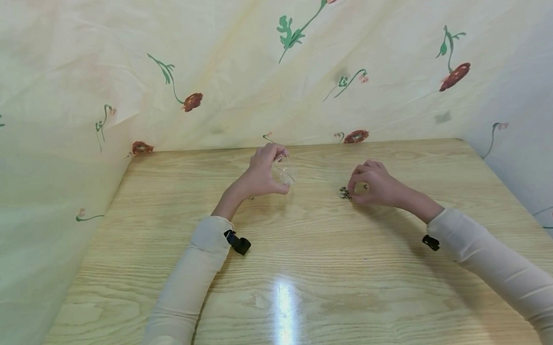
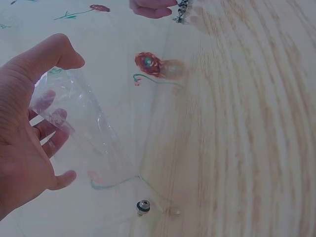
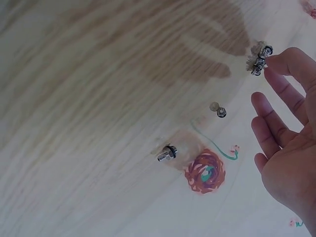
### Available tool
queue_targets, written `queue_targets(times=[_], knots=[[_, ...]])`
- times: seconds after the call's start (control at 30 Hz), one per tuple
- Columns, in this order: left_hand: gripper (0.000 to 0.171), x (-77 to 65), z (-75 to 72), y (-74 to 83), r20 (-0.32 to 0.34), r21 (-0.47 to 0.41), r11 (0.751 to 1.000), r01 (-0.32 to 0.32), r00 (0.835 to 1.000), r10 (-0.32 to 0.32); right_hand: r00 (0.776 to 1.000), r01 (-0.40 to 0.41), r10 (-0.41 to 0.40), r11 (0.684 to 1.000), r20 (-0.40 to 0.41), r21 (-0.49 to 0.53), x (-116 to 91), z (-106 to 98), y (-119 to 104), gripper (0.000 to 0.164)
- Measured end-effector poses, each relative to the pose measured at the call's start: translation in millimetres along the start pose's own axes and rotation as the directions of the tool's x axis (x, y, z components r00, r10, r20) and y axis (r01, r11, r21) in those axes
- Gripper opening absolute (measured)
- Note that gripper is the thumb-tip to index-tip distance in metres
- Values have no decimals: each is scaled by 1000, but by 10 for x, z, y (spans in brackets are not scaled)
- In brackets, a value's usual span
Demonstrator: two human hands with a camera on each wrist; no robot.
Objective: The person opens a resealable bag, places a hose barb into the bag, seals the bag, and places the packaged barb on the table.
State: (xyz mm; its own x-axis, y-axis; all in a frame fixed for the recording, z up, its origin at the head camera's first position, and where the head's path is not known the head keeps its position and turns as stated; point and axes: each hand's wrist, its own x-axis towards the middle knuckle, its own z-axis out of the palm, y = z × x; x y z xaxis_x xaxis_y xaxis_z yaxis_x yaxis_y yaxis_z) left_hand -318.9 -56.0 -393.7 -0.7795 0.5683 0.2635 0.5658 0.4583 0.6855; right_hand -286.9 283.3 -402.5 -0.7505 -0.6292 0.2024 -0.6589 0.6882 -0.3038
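Note:
My left hand (image 1: 261,174) holds a clear plastic bag (image 1: 283,171) above the table, its thumb and fingers spread around the film. In the left wrist view several fingers show through the bag (image 2: 81,111). Across from it, my right hand (image 1: 375,184) is at a small cluster of silver metal fittings (image 1: 344,193) with dark rings. Thumb and forefinger pinch at the cluster's edge in the right wrist view, where the fittings (image 3: 259,60) meet the fingertips (image 3: 270,60); the other fingers are extended. A single fitting (image 2: 143,206) stands near the left hand.
The wood-grain table (image 1: 317,233) reaches back to a flowered cloth (image 1: 233,65) hanging behind and at the sides. Two loose pieces lie near the right hand: a ringed fitting (image 3: 168,153) and a smaller metal piece (image 3: 221,112). A bright light reflection marks the table's front.

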Motion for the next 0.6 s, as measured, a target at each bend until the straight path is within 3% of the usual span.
queue_targets(times=[0.6], knots=[[65, 0, -1, -1, -9, 18, 1000, -2, 1000, 2, 998, -17, 16, 1000, 58, 11, -7, 39, 11, 17]])
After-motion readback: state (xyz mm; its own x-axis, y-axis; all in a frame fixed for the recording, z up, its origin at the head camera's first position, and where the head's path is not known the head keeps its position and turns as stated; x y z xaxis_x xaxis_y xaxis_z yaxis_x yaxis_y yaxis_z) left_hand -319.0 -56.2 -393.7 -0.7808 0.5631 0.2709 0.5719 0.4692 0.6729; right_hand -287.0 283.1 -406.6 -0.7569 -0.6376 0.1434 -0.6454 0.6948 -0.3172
